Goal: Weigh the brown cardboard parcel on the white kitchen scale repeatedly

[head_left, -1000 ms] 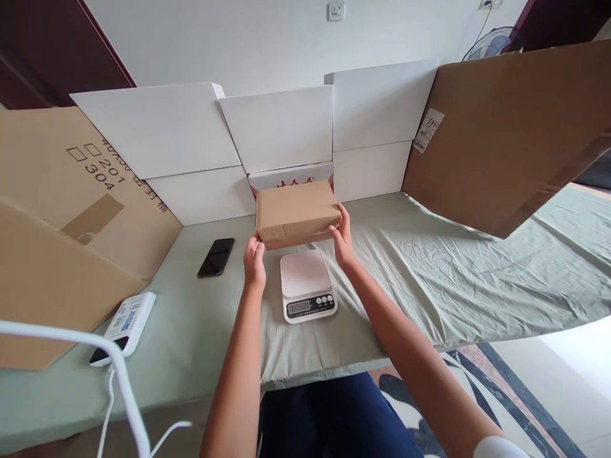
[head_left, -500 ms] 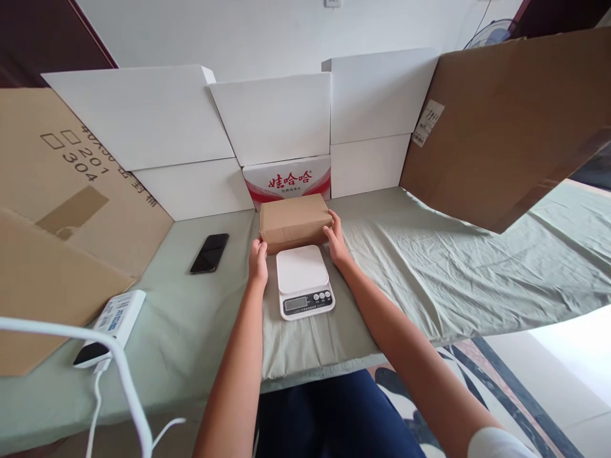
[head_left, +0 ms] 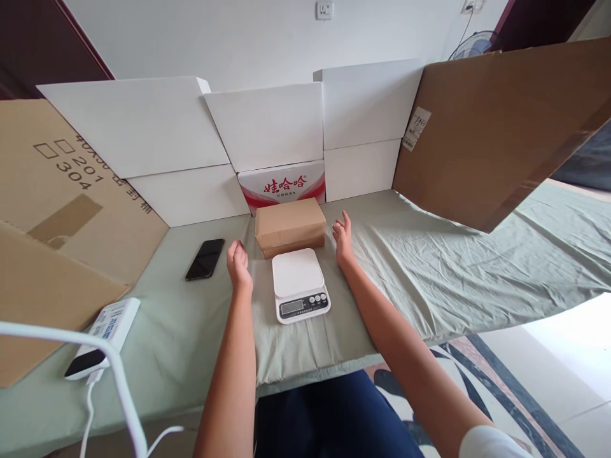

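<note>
On my feed, the brown cardboard box (head_left: 290, 222) lies on green cloth (head_left: 181, 337) at the digital scale's (head_left: 298, 275) 12 o'clock; left hand (head_left: 239, 264) at the box's 8 o'clock, right hand (head_left: 343, 243) at its 3, fingers released on both.

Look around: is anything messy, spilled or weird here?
A little: the green cloth is rumpled to the right of the white scale, while it looks smoother on the left. I can't see any spills.
</note>
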The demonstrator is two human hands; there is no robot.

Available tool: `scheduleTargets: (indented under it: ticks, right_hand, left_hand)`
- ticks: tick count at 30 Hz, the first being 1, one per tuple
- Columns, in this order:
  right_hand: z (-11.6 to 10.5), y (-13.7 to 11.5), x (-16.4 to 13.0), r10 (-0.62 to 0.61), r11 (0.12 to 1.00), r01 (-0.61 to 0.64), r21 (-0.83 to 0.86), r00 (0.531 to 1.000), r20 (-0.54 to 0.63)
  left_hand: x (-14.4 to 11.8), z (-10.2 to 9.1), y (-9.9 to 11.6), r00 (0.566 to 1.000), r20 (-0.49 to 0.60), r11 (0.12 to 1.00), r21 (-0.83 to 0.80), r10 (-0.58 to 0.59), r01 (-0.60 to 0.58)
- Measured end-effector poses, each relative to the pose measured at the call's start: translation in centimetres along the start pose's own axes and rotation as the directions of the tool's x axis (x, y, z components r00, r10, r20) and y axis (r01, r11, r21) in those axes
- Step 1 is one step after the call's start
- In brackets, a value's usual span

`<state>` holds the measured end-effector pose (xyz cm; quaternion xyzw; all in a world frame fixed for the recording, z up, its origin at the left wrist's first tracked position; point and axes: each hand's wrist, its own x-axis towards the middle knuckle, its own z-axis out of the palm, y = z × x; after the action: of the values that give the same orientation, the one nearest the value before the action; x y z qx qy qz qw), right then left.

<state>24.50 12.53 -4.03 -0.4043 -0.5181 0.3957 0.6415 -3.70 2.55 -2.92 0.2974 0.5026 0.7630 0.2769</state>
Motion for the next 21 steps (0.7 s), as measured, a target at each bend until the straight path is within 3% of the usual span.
scheduleTargets:
  ticks: [14,21]
  right_hand:
    - [0.4,-1.4,-0.7,0.128,0.989,-0.131,0.064,0.991,0.043]
    - [0.6,-1.2,-0.8,0.105,0.993,-0.108,0.045,0.992,0.074]
  left_hand:
    - [-0.6,0.6,0.0,0.999,0.029,0.999,-0.002,-0.044,0.044]
    - [-1.1,1.1,0.4,0.997,0.036,0.998,0.0,-0.064,0.064]
